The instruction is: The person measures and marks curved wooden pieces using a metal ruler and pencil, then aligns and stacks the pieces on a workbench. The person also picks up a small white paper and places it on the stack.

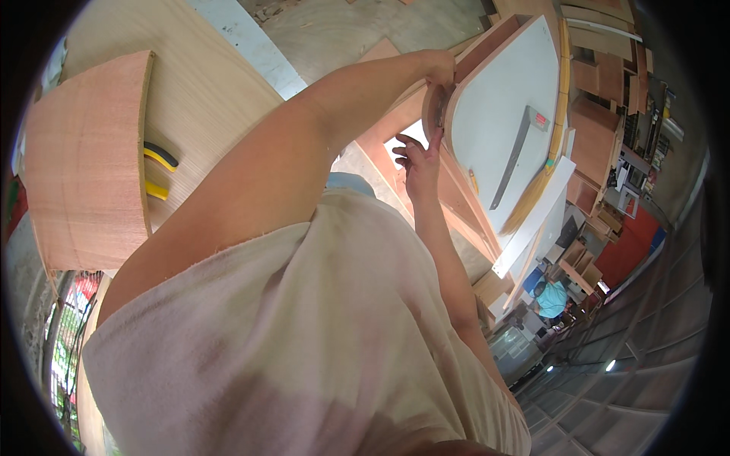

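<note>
A wooden cabinet piece with a flat pale grey-white panel and a rounded corner lies ahead, right of centre. My left hand reaches over to that corner, its fingers closed at the upper end of a curved wooden strip; the fingertips are partly hidden. Below it my right hand is raised with its fingers apart, one fingertip at the strip's lower end. On the pale panel lie a metal try square and a short yellow-orange pencil.
A straw broom lies along the panel's right edge, beside a white board. To the left, a curved plywood sheet rests on a wood-grain board, partly covering yellow-and-black handles. Far right, a person in turquoise is among wooden pieces.
</note>
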A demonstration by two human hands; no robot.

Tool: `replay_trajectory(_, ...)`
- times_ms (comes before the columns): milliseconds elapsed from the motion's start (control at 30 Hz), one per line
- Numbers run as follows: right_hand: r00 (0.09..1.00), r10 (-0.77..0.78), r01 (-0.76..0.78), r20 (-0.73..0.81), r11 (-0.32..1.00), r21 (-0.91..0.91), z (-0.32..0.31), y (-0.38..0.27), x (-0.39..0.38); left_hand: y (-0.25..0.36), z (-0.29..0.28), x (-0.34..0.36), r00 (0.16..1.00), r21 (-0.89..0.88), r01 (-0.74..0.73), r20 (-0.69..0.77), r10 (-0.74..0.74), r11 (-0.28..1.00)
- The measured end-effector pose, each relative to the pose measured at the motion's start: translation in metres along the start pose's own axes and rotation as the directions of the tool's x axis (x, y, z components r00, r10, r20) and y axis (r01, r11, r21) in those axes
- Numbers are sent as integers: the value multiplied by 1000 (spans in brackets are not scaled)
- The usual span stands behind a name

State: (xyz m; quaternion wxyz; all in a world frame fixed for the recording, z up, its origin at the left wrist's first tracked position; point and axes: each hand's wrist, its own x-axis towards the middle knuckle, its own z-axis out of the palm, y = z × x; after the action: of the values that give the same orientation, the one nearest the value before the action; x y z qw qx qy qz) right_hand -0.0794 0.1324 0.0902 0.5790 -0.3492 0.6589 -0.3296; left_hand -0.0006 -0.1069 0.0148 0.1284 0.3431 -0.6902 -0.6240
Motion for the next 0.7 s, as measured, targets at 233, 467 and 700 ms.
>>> replay_trajectory(233, 999, 5, -3, 32, 999, -38, -8, 0, 2, -2, 3, -2, 996, 70, -58, -56, 62, 996)
replay_trajectory(467, 998, -27, 28, 52, 999, -16, -5, -1, 2, -4, 4, -2, 995, 50, -21, -100, 26, 999)
replay_trajectory(700, 1000, -3, 3, 11, 1000, -4, -3, 2, 0, -4, 4, -1, 997, 31, -20, -76, 23, 999)
